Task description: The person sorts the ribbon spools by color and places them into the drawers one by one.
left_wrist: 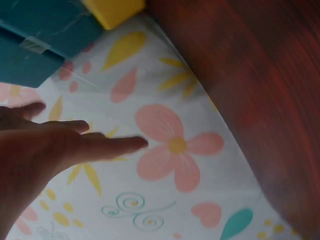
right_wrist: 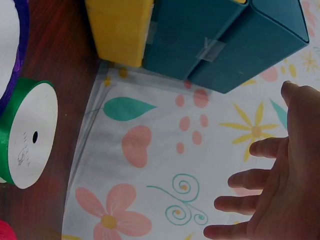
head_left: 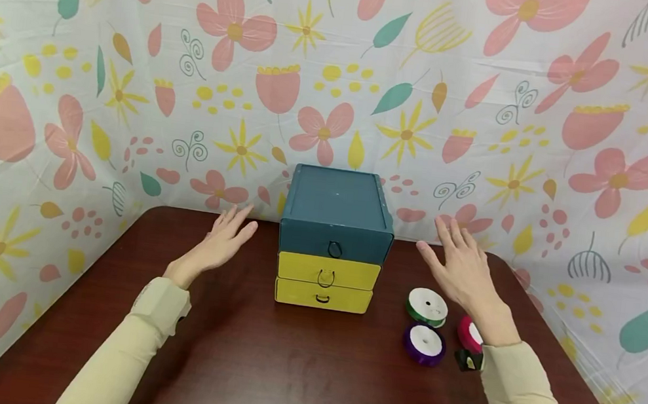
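A small chest of drawers (head_left: 336, 197) stands at the back middle of the table, with a blue top and top drawer above two yellow drawers, each with a dark ring pull. To its left my left hand (head_left: 220, 244) hovers with straight fingers, touching nothing. My right hand (head_left: 462, 266) is held off the chest's right side, fingers spread and nothing in them. Below it lie a green ribbon spool (head_left: 428, 305), a purple ribbon spool (head_left: 424, 344) and a red ribbon spool (head_left: 469, 334), partly hidden by the right wrist. In the right wrist view the hand (right_wrist: 285, 180) is apart from the chest.
A small black object (head_left: 467, 360) of unclear kind sits beside the purple spool. The dark red-brown table (head_left: 305, 384) ends at a flower-patterned cloth (head_left: 338, 65) hanging behind and at both sides.
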Available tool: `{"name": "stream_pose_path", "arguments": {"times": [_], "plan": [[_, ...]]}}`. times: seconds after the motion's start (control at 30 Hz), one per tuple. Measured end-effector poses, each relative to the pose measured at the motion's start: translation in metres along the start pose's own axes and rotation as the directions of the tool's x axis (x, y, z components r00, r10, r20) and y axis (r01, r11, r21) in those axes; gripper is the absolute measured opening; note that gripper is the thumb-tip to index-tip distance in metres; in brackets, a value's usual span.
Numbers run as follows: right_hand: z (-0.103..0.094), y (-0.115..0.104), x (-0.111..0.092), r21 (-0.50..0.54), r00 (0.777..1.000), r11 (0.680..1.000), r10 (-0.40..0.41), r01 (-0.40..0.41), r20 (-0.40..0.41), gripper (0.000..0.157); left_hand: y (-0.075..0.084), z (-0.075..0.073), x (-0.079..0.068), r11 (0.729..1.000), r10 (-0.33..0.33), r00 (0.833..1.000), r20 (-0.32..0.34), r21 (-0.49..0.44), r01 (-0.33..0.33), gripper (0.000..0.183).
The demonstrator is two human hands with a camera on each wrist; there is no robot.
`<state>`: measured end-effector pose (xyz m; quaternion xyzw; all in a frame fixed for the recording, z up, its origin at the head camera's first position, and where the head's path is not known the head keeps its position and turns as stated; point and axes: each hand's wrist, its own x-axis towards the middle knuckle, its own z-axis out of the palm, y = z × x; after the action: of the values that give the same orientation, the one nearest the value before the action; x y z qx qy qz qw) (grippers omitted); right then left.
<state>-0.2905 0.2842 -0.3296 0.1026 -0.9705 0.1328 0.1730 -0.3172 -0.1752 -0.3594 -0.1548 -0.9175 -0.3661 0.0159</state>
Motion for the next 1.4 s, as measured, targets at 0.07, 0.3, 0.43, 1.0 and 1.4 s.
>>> {"name": "stream_pose_path", "arguments": {"times": [0.07, 0.3, 0.43, 1.0, 1.4], "plan": [[0.0, -0.001, 0.0, 0.003, 1.0, 1.0, -0.007, 0.007, 0.001, 0.077, 0.004, -0.001, 0.005, 0.994, 0.023, 1.0, 0.001, -0.103, -0.022, 0.069], [-0.004, -0.013, 0.0, 0.052, 0.998, 0.997, -0.051, 0.052, -0.025, 0.073, 0.031, -0.003, 0.023, 0.855, 0.015, 0.999, 0.033, -0.518, 0.004, 0.066], [-0.008, -0.02, -0.003, 0.122, 0.997, 0.99, -0.07, 0.074, -0.037, 0.068, 0.049, 0.002, 0.036, 0.752, 0.02, 0.999, 0.032, -0.659, 0.006, 0.067], [-0.004, -0.07, -0.018, 0.362, 0.827, 0.831, -0.191, 0.423, -0.53, 0.023, 0.067, 0.025, 0.064, 0.706, 0.021, 1.0, 0.005, -0.708, -0.011, 0.062], [0.02, -0.126, -0.016, 0.876, 0.984, 0.479, -0.118, -0.063, 0.135, 0.041, 0.069, 0.023, 0.063, 0.743, 0.035, 0.999, 0.001, -0.669, -0.025, 0.062]]}}
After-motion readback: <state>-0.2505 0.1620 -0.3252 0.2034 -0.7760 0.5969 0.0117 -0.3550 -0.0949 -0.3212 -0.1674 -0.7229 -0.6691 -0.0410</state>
